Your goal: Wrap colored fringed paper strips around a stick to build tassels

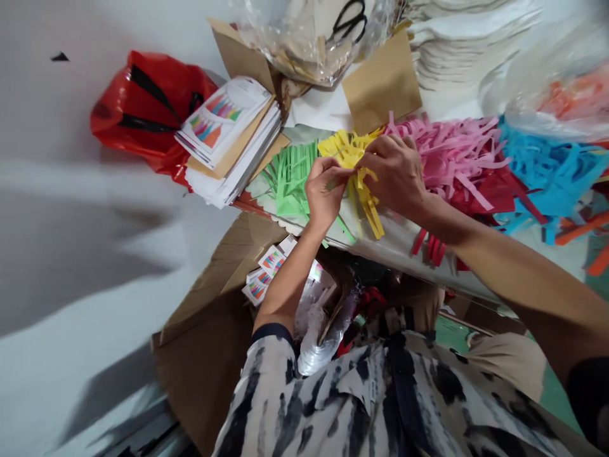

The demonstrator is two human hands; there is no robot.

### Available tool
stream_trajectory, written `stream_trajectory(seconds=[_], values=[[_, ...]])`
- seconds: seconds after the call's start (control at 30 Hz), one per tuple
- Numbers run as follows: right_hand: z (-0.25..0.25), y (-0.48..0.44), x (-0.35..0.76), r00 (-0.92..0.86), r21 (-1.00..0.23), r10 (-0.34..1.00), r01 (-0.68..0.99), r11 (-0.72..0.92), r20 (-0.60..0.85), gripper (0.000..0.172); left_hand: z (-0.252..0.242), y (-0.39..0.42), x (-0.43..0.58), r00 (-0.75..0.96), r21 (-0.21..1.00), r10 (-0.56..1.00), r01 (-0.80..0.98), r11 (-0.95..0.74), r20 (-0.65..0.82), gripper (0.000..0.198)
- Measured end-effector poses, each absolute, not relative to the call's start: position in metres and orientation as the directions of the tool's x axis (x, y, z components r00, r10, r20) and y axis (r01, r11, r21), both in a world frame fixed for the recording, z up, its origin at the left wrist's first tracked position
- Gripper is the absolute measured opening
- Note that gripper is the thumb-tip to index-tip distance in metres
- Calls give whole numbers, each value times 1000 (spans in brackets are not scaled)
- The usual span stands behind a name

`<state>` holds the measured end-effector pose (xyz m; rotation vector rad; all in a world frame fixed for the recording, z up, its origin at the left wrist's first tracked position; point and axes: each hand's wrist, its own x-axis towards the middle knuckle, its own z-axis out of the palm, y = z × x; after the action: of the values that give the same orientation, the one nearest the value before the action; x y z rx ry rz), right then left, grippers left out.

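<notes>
Both my hands meet over a pile of yellow paper strips (367, 202) on the table's near edge. My left hand (325, 190) pinches the strips from the left, fingers closed on them. From the right, my right hand (398, 174) grips the same bunch with its fingers curled. Green paper strips (291, 178) lie just left of my left hand. Pink paper strips (451, 155) spread out to the right of my right hand.
Blue strips (552, 168) and red strips (495, 190) lie further right. A stack of printed cards (228, 136) rests against a red plastic bag (143, 108). Black scissors (349, 22) sit in a clear bag. A cardboard box (228, 298) with cards stands below the table.
</notes>
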<state>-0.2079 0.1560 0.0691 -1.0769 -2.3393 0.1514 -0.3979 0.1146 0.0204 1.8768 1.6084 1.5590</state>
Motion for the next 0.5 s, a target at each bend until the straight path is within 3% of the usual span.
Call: stream_trajectory(seconds=[0.17,0.33,0.5], values=[[77,155,-200,-501,-350,716,639,685,487,37,16,113,-402,-162,685,790,619,-386,591,16],[73,148,-201,-462,-370,749,667,647,475,35,18,111,-401,-124,686,791,589,-427,599,12],[76,153,-200,-470,-479,788,626,615,398,37,24,109,-401,-97,715,835,576,-397,541,21]])
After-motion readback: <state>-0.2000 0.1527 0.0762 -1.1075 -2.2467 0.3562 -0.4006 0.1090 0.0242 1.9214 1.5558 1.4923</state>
